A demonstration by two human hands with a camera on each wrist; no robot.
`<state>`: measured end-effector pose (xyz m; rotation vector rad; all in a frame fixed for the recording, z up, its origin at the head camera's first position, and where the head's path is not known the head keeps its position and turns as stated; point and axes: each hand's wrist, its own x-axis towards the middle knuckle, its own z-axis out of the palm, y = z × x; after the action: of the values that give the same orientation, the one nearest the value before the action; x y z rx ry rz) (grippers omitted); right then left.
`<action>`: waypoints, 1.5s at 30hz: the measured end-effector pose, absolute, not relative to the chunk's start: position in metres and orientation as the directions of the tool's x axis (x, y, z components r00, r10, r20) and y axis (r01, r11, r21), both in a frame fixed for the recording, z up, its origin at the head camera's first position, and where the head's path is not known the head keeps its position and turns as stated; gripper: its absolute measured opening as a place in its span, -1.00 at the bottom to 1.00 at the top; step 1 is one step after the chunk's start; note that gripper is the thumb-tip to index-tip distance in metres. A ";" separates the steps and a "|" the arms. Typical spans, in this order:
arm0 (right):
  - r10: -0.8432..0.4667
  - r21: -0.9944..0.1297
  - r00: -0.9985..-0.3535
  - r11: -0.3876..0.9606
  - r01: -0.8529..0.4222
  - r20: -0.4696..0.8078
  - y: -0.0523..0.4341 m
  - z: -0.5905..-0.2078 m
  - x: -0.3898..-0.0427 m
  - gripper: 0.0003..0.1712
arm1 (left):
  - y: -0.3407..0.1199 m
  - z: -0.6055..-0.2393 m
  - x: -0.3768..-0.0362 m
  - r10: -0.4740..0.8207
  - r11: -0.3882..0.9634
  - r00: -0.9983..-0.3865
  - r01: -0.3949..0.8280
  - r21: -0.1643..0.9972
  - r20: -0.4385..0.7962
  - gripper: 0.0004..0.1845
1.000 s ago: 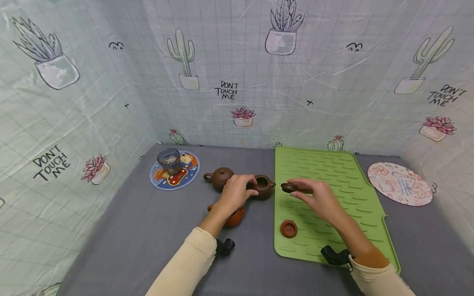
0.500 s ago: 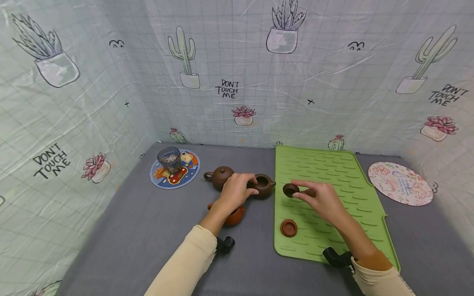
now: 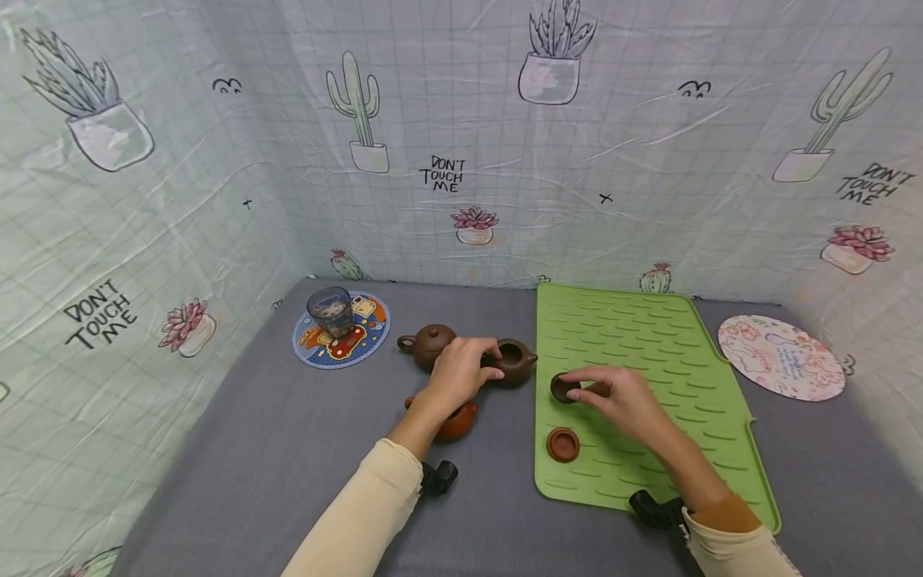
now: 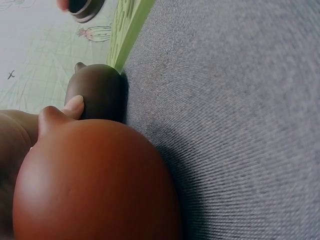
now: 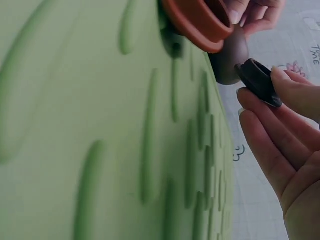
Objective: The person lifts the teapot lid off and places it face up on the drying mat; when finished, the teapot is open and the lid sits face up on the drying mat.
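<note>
My left hand (image 3: 481,362) grips the dark brown, lidless teapot (image 3: 513,361) on the grey cloth, just left of the green mat (image 3: 649,336). In the left wrist view a fingertip (image 4: 74,105) presses the dark teapot (image 4: 100,92). My right hand (image 3: 577,390) pinches the teapot's dark brown lid (image 3: 562,387), tilted, low over the mat's left part. The right wrist view shows the dark lid (image 5: 257,80) between my fingertips (image 5: 295,90), and I cannot tell whether it touches the mat.
A reddish lid (image 3: 562,444) lies on the mat near its front left. A reddish teapot (image 3: 456,421) sits under my left wrist and a lidded brown teapot (image 3: 429,343) behind it. A glass (image 3: 329,311) stands on a colourful coaster (image 3: 360,340); a floral coaster (image 3: 781,357) lies at right.
My right hand has brought the dark lid down and slightly toward me over the mat, tilting it. The left hand has stayed on the dark teapot.
</note>
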<state>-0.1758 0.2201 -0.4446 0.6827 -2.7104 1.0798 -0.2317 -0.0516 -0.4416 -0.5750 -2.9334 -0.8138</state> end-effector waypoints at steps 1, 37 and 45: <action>-0.365 -0.609 -0.885 0.643 -0.464 0.289 0.220 -0.446 -0.176 -0.70 | -0.052 -0.441 -0.232 0.340 0.793 -0.930 0.362 0.489 0.138 -0.77; -0.441 -0.538 -0.892 0.730 -0.421 0.100 0.217 -0.446 -0.191 -0.68 | -0.050 -0.442 -0.232 0.339 0.791 -0.930 0.364 0.491 0.143 -0.78; -0.440 -0.541 -0.893 0.729 -0.419 0.098 0.212 -0.444 -0.191 -0.67 | -0.051 -0.440 -0.232 0.337 0.797 -0.932 0.357 0.486 0.133 -0.78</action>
<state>-0.1906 0.2120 -0.4439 0.7341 -2.9549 0.9106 -0.2319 -0.0508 -0.4404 -0.5680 -2.9407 -0.8080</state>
